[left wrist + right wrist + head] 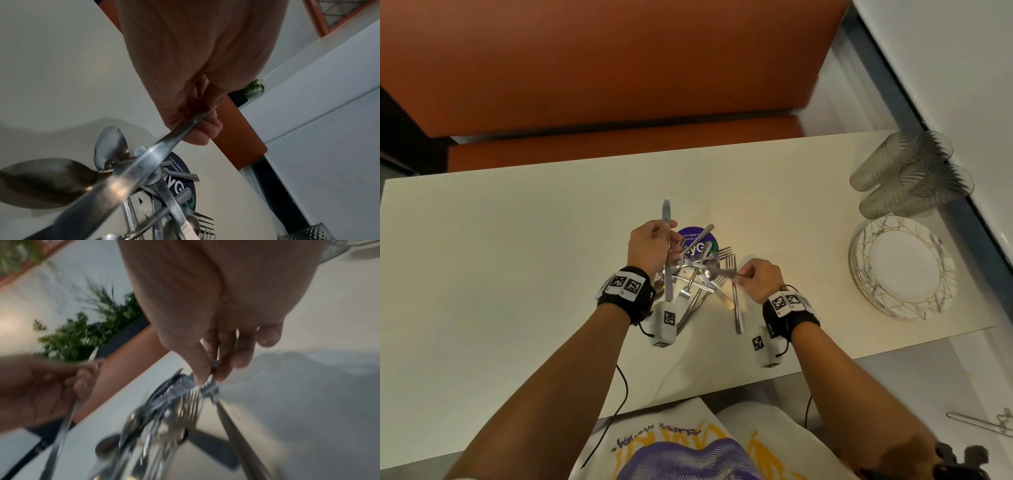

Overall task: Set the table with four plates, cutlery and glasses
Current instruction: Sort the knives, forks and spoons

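A heap of cutlery [698, 277] lies mid-table over a round purple sticker [697, 240]. My left hand [662, 234] grips a table knife [667, 216] by its middle, blade pointing away from me and handle hanging over the heap. The left wrist view shows my left hand [197, 116] with fingers curled round the knife [131, 172] above spoons [47, 180]. My right hand [739, 275] pinches a fork [736, 308] near its neck at the heap's right edge. In the blurred right wrist view, my right hand [207, 371] has thumb and fingers pinching the fork [232, 426].
A stack of gold-patterned plates [904, 270] sits at the table's right end, with ribbed glasses [911, 174] just behind it. An orange bench [602, 68] runs along the far side of the white table [500, 257]. A white wall borders the right.
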{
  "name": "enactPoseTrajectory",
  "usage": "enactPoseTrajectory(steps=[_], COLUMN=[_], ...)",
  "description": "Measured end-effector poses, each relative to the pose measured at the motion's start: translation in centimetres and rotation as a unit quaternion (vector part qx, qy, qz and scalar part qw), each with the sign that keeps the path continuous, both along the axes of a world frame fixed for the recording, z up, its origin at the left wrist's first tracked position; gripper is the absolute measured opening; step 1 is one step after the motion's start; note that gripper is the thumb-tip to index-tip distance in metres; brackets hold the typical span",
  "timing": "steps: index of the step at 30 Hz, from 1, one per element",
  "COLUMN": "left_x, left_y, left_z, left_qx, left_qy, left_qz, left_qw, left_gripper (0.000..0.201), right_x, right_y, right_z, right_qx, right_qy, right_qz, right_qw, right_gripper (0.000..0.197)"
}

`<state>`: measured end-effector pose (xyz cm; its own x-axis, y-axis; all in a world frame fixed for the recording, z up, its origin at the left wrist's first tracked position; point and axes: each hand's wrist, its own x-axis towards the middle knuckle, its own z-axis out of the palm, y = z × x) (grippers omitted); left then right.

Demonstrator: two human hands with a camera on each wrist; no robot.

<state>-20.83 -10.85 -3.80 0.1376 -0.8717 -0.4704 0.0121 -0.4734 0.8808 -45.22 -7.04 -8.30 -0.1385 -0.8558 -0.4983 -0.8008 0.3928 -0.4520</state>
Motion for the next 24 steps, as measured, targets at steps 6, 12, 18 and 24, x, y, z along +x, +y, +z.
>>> enactPoseTrajectory(steps=[6,12,18,24], left_x=[-0.2,-1.3,-2.7,-3.7], left_y=[-0.8,-1.1,-1.0,-0.5], left_z=[-0.4,0.3,1.7,2.6], left_qx=[0.009,0.014,-0.041,-0.085], left_qy=[-0.032,-0.009,-0.022,-0.056], left_qz=[-0.024,-0.056,-0.096,-0.114], left_qw=[0.999,0.998,0.994,0.988], left_gripper=[0.025,0.024,0.023,0.026], right_x=[-3.4,-2.9,0.6,3.5], right_y=[-1.2,-3.8,-5.7,-6.0], right_z=[4.1,9.4,12.8,13.8], right_qx=[0.01,-0.117,-0.187,-0.194], right_qy=[-0.145,-0.237,-0.292,-0.345], right_qz=[-0.027,-0.056,-0.015,-0.017], right_qw=[0.989,0.963,0.938,0.918], right_gripper=[0.003,0.004,0.014,0.014])
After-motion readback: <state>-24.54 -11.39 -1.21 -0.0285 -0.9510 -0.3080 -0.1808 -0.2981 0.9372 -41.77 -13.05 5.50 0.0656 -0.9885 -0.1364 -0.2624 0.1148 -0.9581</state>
